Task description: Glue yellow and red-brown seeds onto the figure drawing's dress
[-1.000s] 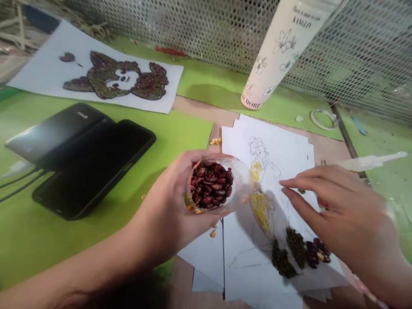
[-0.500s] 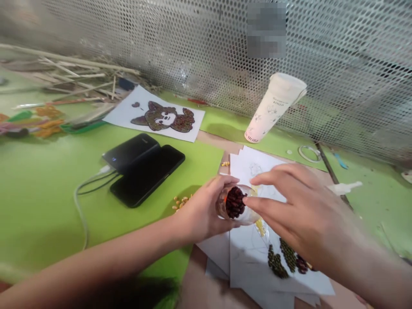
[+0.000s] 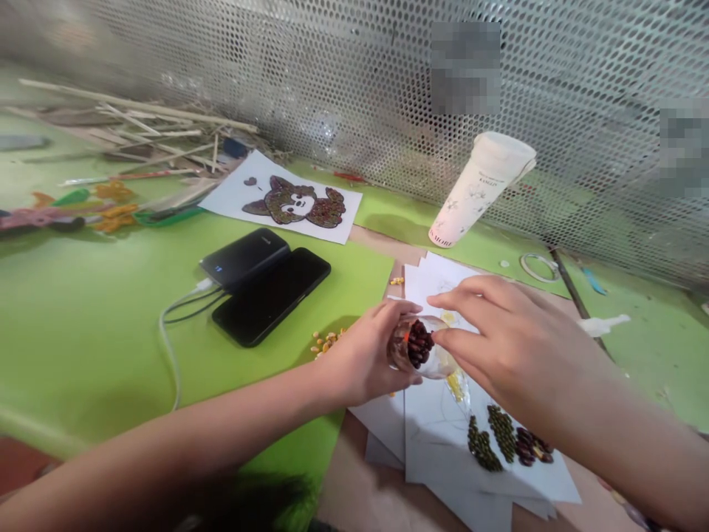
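Note:
My left hand [image 3: 362, 355] is wrapped round a small clear jar [image 3: 443, 362], tilted so that its mouth faces right. Dark red beans [image 3: 421, 343] lie inside it. At the jar's mouth is my right hand [image 3: 504, 332], its fingers apart and one fingertip at the beans. No bean shows between those fingers. Beneath both hands lies white drawing paper [image 3: 432, 465] with pencil lines. Patches of green beans [image 3: 503, 432] and a patch of dark red beans [image 3: 532, 447] sit on it, and a yellow patch [image 3: 457, 386] is partly covered by the jar.
Left of the jar are loose yellow kernels [image 3: 326, 342], a black phone [image 3: 271, 295] and a cabled power bank [image 3: 244, 257]. Behind stand a bean-covered animal picture [image 3: 302, 203] and a white tumbler [image 3: 479, 192] by the perforated metal screen [image 3: 360, 81]. A white nozzle [image 3: 603, 324] lies right.
The whole view has shifted, so things appear slightly farther right. My left hand still grips the jar, and my right fingers stay at its mouth. More of the red bean patch shows.

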Demonstrator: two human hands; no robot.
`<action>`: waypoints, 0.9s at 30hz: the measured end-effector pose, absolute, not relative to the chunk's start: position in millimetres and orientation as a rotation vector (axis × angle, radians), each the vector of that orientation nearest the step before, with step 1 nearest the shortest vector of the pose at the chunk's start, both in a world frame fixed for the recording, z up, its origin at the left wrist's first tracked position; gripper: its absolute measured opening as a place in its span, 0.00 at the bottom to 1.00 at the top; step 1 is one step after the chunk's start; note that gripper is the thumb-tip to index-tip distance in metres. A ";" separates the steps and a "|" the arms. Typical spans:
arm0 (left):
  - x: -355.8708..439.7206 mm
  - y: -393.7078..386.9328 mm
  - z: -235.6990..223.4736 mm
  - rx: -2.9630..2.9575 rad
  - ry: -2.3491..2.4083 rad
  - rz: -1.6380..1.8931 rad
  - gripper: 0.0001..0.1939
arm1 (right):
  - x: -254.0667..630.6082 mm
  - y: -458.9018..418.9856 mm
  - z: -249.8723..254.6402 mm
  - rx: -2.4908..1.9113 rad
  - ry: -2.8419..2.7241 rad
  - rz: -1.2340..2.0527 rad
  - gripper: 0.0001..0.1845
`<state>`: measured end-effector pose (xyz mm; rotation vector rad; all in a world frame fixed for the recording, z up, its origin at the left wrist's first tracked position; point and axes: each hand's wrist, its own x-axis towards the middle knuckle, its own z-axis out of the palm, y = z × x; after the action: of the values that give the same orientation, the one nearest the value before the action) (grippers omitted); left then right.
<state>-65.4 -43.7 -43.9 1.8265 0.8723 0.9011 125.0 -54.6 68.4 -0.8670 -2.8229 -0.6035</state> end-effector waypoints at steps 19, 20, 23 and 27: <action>-66.4 -42.7 -39.7 1.907 0.886 0.890 0.34 | 108.8 -49.2 56.1 -0.944 -3.029 -0.711 0.12; -66.0 -42.5 -39.6 1.913 0.890 0.891 0.33 | 108.9 -49.5 55.8 -0.953 -3.046 -0.714 0.12; -64.5 -42.3 -39.9 1.929 0.905 0.893 0.33 | 110.9 -49.5 54.1 -0.947 -3.066 -0.733 0.12; -63.1 -43.4 -40.2 1.929 0.905 0.894 0.34 | 114.6 -48.8 52.0 -0.923 -3.077 -0.691 0.11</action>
<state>-63.1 -43.4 -40.2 1.9291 0.9054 0.8940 114.6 -48.8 52.0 -0.9230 -3.0771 -0.6907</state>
